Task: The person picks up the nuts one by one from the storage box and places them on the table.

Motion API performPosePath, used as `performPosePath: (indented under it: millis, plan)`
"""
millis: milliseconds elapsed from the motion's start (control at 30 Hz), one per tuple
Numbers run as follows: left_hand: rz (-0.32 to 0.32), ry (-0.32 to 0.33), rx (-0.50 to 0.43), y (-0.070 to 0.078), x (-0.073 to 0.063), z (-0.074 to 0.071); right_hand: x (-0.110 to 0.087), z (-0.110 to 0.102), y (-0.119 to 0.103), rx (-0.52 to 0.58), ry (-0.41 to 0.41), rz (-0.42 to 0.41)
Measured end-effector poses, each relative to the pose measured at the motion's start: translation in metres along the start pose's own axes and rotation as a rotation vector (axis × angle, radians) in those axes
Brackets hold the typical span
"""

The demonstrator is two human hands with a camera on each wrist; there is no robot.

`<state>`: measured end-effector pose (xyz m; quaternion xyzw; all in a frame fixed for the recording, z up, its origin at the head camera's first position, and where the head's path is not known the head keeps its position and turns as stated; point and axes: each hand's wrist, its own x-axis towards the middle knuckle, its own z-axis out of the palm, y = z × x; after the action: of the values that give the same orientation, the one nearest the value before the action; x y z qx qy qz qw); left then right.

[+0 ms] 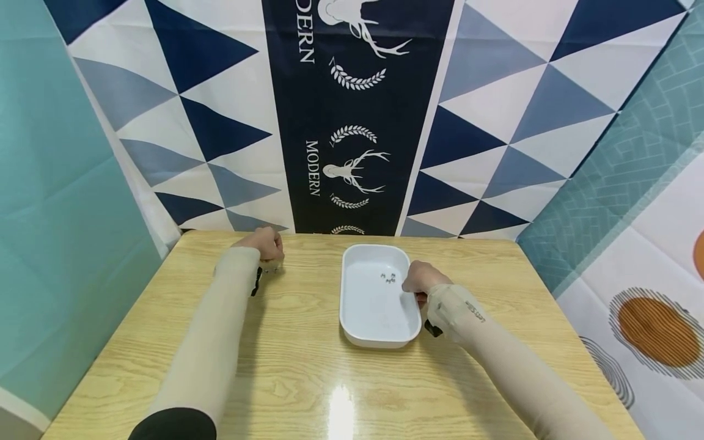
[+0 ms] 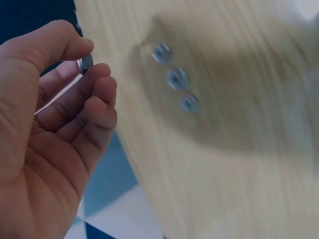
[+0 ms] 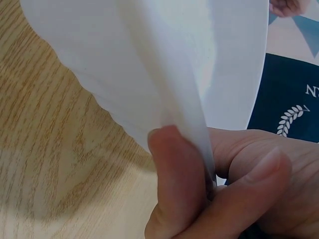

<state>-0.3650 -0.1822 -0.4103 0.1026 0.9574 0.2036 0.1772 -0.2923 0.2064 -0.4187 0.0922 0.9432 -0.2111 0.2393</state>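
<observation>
Between the thumb and fingertips of my left hand is a small metal nut, held above the table's far left part. Three more metal nuts lie in a short row on the wood beside that hand, slightly blurred in the left wrist view. A white rectangular tray stands right of the middle. My right hand grips its right-hand wall, with thumb and fingers on either side of the rim. Several small nuts sit on the tray floor near that wall.
The light wooden table ends at a patterned cloth wall just behind the left hand and tray. A teal panel borders the left side, and a patterned curtain borders the right.
</observation>
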Motion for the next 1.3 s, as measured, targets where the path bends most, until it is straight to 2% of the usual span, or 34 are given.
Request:
performPosePath:
  millis: [200, 333, 533, 700, 833, 1033, 1200, 1300]
  plan:
    - [-0.028, -0.016, -0.004, -0.028, -0.016, 0.003, 0.000, 0.000, 0.001, 0.002, 0.001, -0.007]
    - [-0.052, -0.005, 0.012, -0.043, -0.023, 0.006, -0.002, 0.000, 0.001, 0.011, -0.002, -0.014]
    - [-0.073, 0.019, 0.045, -0.058, -0.024, 0.011, -0.003, 0.000, 0.000, 0.008, 0.000, -0.014]
    - [-0.079, 0.002, 0.055, -0.069, -0.027, 0.016, -0.002, 0.001, 0.000, 0.010, -0.006, -0.006]
    - [-0.082, -0.022, 0.023, -0.071, -0.026, 0.018, -0.002, 0.000, 0.000, 0.002, -0.008, -0.006]
    - [-0.084, -0.014, 0.002, -0.069, -0.026, 0.020, -0.001, 0.001, 0.001, 0.014, -0.004, -0.006]
    - [-0.101, -0.015, -0.019, -0.065, -0.029, 0.020, -0.002, 0.002, 0.001, 0.031, 0.001, 0.002]
    - [-0.089, -0.014, -0.019, -0.060, -0.031, 0.020, -0.004, 0.001, 0.001, 0.027, 0.006, 0.000]
